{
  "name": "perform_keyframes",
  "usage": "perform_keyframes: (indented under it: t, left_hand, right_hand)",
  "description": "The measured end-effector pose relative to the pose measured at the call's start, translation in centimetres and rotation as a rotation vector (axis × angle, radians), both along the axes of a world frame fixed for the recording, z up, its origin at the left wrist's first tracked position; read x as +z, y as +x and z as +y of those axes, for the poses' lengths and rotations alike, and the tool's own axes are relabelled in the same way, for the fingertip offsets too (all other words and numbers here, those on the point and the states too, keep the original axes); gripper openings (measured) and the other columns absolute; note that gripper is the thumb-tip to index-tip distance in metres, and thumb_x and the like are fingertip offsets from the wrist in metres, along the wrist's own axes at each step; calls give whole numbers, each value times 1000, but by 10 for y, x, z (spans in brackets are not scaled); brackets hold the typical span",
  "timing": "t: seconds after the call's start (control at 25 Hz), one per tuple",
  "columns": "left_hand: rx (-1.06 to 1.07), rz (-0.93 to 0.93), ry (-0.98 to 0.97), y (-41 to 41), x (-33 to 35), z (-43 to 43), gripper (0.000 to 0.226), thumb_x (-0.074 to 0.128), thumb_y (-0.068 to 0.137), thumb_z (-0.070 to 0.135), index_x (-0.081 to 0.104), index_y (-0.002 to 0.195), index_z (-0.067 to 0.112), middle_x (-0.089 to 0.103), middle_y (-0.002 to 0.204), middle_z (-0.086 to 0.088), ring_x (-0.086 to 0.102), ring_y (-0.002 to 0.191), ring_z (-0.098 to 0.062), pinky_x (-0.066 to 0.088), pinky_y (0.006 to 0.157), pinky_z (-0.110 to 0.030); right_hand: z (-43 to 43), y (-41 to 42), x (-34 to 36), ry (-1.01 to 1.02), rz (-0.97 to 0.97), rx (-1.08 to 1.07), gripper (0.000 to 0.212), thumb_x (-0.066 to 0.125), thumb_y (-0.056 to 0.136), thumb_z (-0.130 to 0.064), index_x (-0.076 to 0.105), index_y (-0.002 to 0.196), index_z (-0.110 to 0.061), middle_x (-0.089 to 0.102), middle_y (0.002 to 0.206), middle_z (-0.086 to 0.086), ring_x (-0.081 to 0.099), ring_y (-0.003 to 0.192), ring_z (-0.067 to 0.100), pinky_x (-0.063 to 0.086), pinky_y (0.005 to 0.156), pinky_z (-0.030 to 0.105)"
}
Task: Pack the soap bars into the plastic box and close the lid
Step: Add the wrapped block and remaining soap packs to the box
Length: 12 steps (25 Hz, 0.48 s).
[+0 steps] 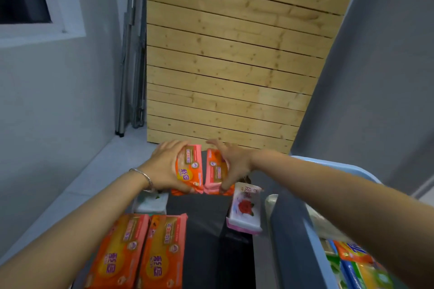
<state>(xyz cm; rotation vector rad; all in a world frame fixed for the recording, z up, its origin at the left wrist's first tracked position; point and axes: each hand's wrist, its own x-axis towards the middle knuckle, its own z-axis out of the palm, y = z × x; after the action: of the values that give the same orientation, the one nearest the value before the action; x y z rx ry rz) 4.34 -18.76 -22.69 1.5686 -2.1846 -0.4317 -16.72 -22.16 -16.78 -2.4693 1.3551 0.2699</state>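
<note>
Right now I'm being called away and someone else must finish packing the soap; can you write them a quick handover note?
Hands: the left hand grips one orange soap pack. The right hand grips a second orange pack. The two are held side by side over the far end of the dark surface.
On the surface: two orange packs at near left, a rose-printed pack at right, and a pale pack under the left wrist.
Done: some colourful packs already lie in the blue plastic box at right, which is open.
Left: put in the held and loose packs, then close the lid.
</note>
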Motion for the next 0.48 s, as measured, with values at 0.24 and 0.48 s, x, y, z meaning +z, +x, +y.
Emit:
perform_keyframes:
  t: [0.24,0.48]
  left_hand:
    - [-44,445,1,-22,71,47,108,90,48,35,25,135,42,34,125,13,48,108,-1,46,78,-12]
    - [-104,700,176,-91,89,107,110,87,43,38,28,135,43,37,137,5,49,120,-13,51,94,-34]
  right_hand:
    - [66,-63,92,-4,-456,25,119,88,60,-23,6,145,-38,32,133,-11,43,121,7,39,96,11]
    - [156,-158,111,75,-474,-39,113,89,59,-29,10,137,-53,41,130,-21,50,116,-6,51,91,14]
